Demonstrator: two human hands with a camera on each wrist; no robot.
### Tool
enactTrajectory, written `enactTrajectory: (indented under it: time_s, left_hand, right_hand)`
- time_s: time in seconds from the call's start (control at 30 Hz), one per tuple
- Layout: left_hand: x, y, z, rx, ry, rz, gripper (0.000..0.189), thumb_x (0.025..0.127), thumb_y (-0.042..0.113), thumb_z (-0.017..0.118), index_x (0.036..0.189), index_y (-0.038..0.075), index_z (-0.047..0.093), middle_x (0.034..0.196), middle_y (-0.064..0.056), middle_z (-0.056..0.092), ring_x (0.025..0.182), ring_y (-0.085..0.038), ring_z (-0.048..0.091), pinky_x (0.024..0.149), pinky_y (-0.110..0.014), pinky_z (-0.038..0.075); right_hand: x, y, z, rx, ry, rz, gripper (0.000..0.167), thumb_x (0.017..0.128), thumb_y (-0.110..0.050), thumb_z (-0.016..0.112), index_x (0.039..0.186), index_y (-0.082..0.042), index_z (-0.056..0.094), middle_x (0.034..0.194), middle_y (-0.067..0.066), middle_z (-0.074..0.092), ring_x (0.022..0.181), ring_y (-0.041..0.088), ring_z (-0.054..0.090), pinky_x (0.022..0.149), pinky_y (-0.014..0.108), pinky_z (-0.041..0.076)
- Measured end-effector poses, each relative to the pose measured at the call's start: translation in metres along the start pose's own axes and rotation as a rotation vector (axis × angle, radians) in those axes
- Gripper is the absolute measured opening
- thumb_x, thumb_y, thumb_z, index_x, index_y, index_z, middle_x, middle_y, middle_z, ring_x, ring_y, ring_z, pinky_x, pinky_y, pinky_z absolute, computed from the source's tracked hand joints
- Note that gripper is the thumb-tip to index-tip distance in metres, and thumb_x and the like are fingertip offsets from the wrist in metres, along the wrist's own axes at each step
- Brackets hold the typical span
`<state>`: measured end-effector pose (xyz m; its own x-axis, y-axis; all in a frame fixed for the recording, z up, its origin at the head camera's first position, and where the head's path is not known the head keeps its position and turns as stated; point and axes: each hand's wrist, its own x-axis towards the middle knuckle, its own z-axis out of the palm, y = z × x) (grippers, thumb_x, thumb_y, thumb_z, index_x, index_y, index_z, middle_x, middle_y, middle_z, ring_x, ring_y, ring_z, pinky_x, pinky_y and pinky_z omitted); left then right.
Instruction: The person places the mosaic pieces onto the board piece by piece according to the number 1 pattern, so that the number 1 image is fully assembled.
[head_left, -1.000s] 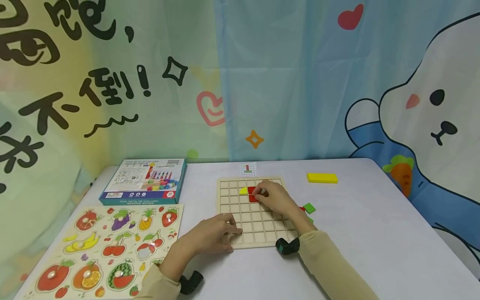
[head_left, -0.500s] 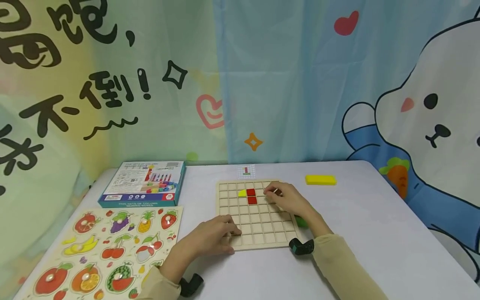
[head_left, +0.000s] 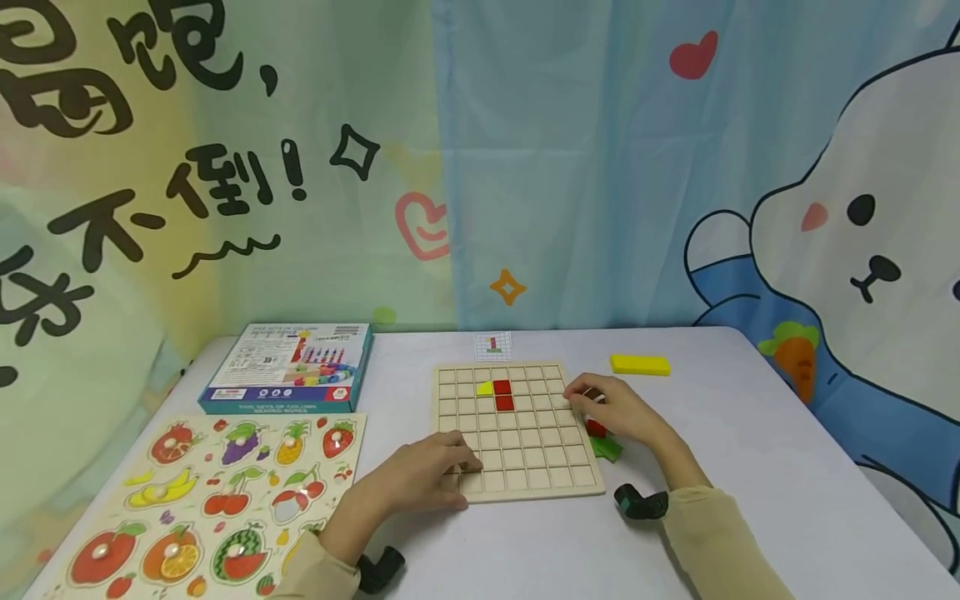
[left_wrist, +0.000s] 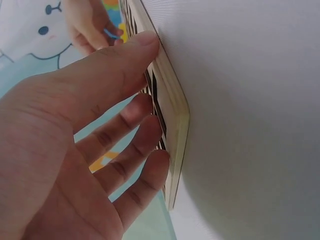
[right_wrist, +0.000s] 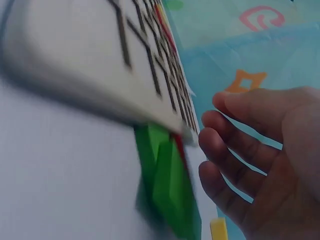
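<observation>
A wooden grid board (head_left: 532,458) lies on the table, with a small yellow piece (head_left: 484,388) beside two red squares (head_left: 503,395) in its upper cells. My left hand (head_left: 420,471) rests at the board's near left corner; in the left wrist view its thumb and loosely bent fingertips touch the board (left_wrist: 177,107). My right hand (head_left: 611,407) hovers by the board's right edge, fingers loosely bent and holding nothing. Below that hand lie green pieces (head_left: 606,450) and a red piece (head_left: 596,428), partly hidden. In the right wrist view, green blocks (right_wrist: 167,180) lean against the board's edge.
Behind the board lies a small pattern card (head_left: 493,345). A yellow bar (head_left: 640,365) is at the back right. On the left stand a flat boxed set (head_left: 285,367) and, nearer, a fruit-picture board (head_left: 183,533). A printed curtain (head_left: 540,167) hangs behind the table.
My right hand has left the red squares and moved right, past the board's edge, to above the loose pieces. The left hand has stayed at the board's corner.
</observation>
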<state>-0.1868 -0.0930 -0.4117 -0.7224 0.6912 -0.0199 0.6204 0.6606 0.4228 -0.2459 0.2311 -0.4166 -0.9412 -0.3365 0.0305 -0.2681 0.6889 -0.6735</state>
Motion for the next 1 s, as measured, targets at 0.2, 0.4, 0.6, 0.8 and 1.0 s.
enactTrajectory:
  time_s: [0.2, 0.4, 0.6, 0.8, 1.0]
  left_hand:
    - [0.000, -0.002, 0.001, -0.020, -0.003, -0.004, 0.038, 0.075, 0.029, 0.079, 0.111, 0.022, 0.067, 0.103, 0.009, 0.057, 0.088, -0.005, 0.053, 0.069, -0.023, 0.043]
    - [0.001, -0.004, 0.001, -0.035, -0.005, -0.001, 0.039, 0.075, 0.028, 0.079, 0.111, 0.021, 0.066, 0.102, 0.008, 0.057, 0.086, -0.005, 0.051, 0.067, -0.021, 0.042]
    - [0.001, -0.005, 0.001, -0.036, -0.004, 0.003, 0.039, 0.076, 0.029, 0.079, 0.111, 0.020, 0.066, 0.102, 0.007, 0.057, 0.086, -0.004, 0.051, 0.069, -0.021, 0.042]
    - [0.001, -0.006, 0.002, -0.049, -0.006, 0.002, 0.038, 0.076, 0.030, 0.078, 0.110, 0.021, 0.065, 0.103, 0.007, 0.057, 0.087, -0.004, 0.051, 0.070, -0.022, 0.043]
    - [0.001, -0.005, 0.002, -0.051, -0.003, 0.006, 0.038, 0.076, 0.030, 0.079, 0.110, 0.021, 0.066, 0.104, 0.008, 0.057, 0.088, -0.005, 0.052, 0.071, -0.022, 0.043]
  right_hand:
    - [-0.007, 0.010, -0.006, 0.001, -0.033, 0.017, 0.018, 0.095, -0.021, 0.055, 0.106, -0.010, 0.063, 0.108, 0.008, 0.064, 0.097, 0.022, 0.058, 0.084, 0.038, 0.049]
    - [-0.013, 0.015, -0.013, -0.035, -0.056, 0.033, 0.015, 0.094, -0.018, 0.056, 0.105, -0.009, 0.063, 0.105, 0.007, 0.064, 0.096, 0.021, 0.056, 0.091, 0.044, 0.046]
    - [-0.017, 0.019, -0.017, -0.036, -0.086, -0.002, 0.018, 0.093, -0.019, 0.059, 0.106, -0.009, 0.063, 0.104, 0.005, 0.063, 0.095, 0.018, 0.055, 0.089, 0.040, 0.046]
    - [-0.020, 0.020, -0.018, -0.015, -0.132, -0.016, 0.022, 0.092, -0.020, 0.060, 0.110, -0.007, 0.062, 0.106, 0.006, 0.062, 0.095, 0.017, 0.054, 0.086, 0.035, 0.045]
    - [-0.023, 0.021, -0.020, 0.000, -0.136, 0.005, 0.026, 0.090, -0.022, 0.063, 0.111, -0.007, 0.062, 0.107, 0.007, 0.062, 0.096, 0.018, 0.055, 0.085, 0.036, 0.045]
